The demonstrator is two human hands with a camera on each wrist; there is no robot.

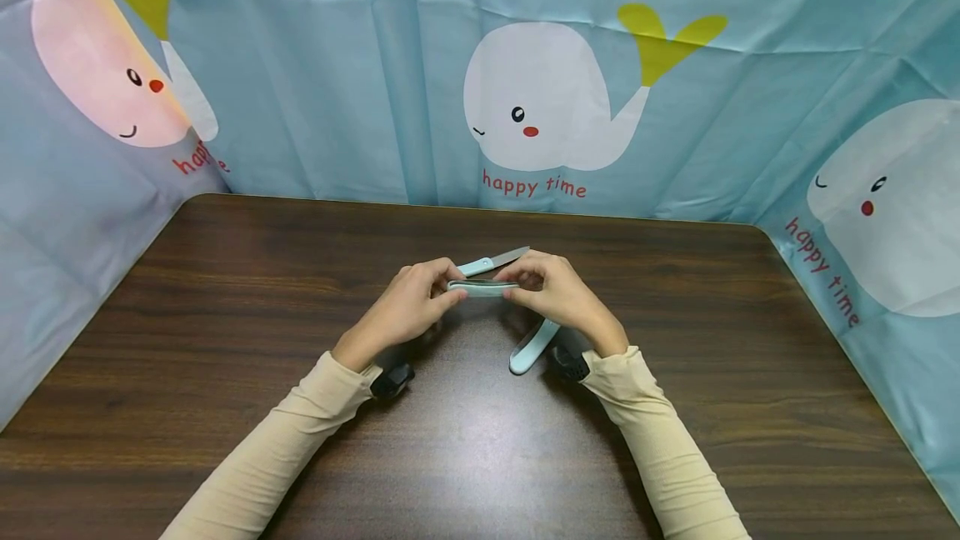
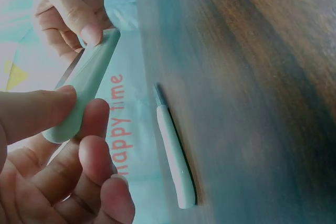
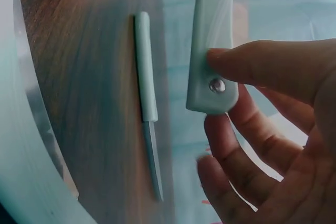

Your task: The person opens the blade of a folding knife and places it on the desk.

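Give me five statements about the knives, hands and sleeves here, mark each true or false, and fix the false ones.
1. The left hand and right hand hold the same folding knife. True.
2. An open knife lies on the table beyond the hands. True.
3. That knife's tip points to the person's left. False: its blade points right.
4. A round silver rivet shows near one end of the folding knife. True.
5. Both sleeves are black. False: the person wears cream sleeves.
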